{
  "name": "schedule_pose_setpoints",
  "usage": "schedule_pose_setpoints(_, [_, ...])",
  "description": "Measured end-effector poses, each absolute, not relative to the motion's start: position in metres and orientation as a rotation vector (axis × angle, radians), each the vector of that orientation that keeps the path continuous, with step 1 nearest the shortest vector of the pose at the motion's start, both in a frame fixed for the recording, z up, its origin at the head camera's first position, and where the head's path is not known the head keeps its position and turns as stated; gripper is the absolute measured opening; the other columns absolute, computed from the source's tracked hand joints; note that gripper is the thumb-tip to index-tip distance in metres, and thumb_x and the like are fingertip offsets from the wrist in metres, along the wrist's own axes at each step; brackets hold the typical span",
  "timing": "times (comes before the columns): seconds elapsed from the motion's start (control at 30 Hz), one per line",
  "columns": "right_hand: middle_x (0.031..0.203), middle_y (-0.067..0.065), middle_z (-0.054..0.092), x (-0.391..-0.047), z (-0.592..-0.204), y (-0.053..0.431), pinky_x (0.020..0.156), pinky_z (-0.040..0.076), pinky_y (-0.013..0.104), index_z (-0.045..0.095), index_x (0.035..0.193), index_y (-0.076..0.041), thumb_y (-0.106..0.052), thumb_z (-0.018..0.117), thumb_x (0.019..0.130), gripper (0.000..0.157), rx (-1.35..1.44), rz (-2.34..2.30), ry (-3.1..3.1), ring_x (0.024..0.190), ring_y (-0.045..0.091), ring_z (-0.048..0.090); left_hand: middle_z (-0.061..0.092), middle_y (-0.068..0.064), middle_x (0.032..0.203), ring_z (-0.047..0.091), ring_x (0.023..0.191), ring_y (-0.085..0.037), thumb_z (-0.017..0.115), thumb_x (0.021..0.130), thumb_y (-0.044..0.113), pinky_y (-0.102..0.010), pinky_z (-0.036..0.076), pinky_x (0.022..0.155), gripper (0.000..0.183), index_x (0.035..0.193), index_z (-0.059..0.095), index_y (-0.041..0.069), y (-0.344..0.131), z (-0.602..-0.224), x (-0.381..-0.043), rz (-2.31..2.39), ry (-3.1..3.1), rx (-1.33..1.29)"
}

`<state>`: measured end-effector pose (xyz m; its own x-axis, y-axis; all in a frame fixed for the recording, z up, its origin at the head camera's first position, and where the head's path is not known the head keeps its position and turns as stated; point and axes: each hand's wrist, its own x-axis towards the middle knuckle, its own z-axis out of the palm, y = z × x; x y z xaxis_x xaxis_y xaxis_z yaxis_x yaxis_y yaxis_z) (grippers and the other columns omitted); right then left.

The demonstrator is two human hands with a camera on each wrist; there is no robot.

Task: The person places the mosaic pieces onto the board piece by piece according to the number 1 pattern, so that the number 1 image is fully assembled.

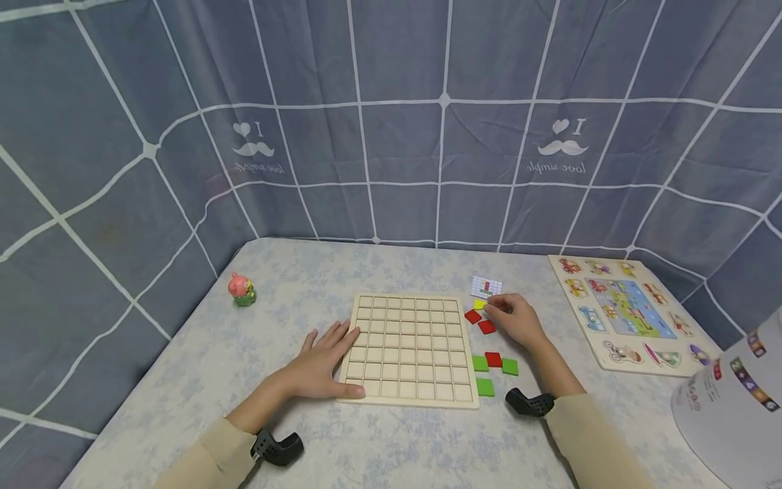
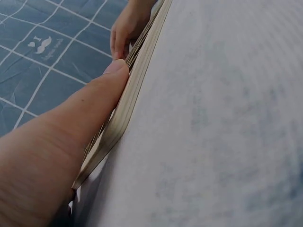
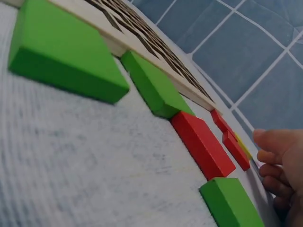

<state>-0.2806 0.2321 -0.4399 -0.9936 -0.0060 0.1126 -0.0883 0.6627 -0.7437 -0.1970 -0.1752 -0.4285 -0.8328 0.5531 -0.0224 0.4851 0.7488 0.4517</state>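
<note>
The left hand rests straight-fingered on the board; the right hand, grip unclear, seemingly selects the yellow tile, needing a pinch.

Grid board on the table, figurine left, tiles just right, puzzle board farther right

The left hand lies with its thumb spread well apart from its straight fingers, while the right hand bends its fingers, wrist behind them.
</note>
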Motion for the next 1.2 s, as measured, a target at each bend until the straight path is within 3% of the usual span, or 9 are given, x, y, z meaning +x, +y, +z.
schedule_pose_setpoints(0.57, [0.105,0.021,0.056,-0.287,-0.452,0.224,0.083,0.045,0.050,0.067,0.116,0.005,-0.024,0.068,0.093,0.037,0.245,1.072,-2.710,0.093,0.034,0.056,0.011,-0.019,0.161,0.006,0.147,-0.038,0.068,0.078,0.067,-0.066,-0.001,0.108,0.110,0.156,0.020,0.006,-0.178,-0.433,-0.195,0.658,2.819,0.846])
schedule_pose_setpoints(0.93, [0.100,0.020,0.058,-0.291,-0.451,0.221,0.085,0.044,0.050,0.066,0.106,0.004,-0.016,0.072,0.089,0.027,0.188,1.017,-2.708,0.092,0.035,0.053,0.012,-0.019,0.161,0.006,0.147,-0.038,0.066,0.079,0.068,-0.066,0.000,0.108,0.109,0.156,0.021,0.007,-0.177,-0.433,-0.197,0.645,2.823,0.853])
schedule_pose_setpoints(1.2, [0.097,0.017,0.060,-0.286,-0.448,0.225,0.083,0.045,0.045,0.060,0.098,0.000,-0.016,0.068,0.092,0.019,0.072,1.167,-2.695,0.090,0.032,0.054,0.013,-0.019,0.161,0.007,0.147,-0.037,0.066,0.079,0.068,-0.066,0.000,0.109,0.108,0.156,0.021,0.007,-0.175,-0.433,-0.198,0.640,2.828,0.861])
